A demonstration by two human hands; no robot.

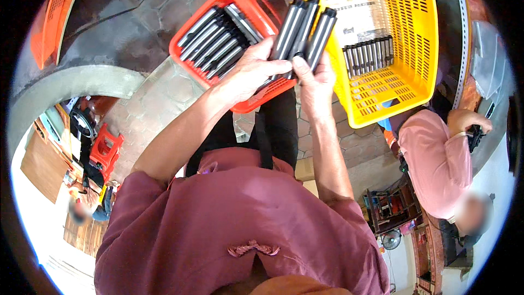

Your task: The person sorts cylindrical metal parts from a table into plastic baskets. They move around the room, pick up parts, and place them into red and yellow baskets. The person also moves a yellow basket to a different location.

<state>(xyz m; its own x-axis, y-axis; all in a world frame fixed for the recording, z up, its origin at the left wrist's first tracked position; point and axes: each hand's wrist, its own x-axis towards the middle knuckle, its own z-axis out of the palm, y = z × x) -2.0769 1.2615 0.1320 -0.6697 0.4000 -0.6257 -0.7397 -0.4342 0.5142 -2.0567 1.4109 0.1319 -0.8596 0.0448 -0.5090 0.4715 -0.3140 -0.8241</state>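
Observation:
A small bunch of dark tubes (301, 30) with bright shiny stripes stands upright between my two hands, above the gap between two containers. My left hand (254, 71) is closed around the bunch's left side, its thumb across the lower ends. On the other side my right hand (315, 82) grips it too, thumb in front. Just to the left, more such tubes (210, 43) fill a red plastic basket (177, 49). To the right, a row of similar tubes (371, 55) lies in a yellow perforated crate (428, 49). My palms hide the bunch's lower ends.
Printed paper (360, 22) lines part of the crate. At the right a co-worker in a pink top (434, 161) holds a dark object (477, 136). A red plastic stool (106, 147) stands at the left on the paved floor (164, 98). Shelving (390, 207) is at the lower right.

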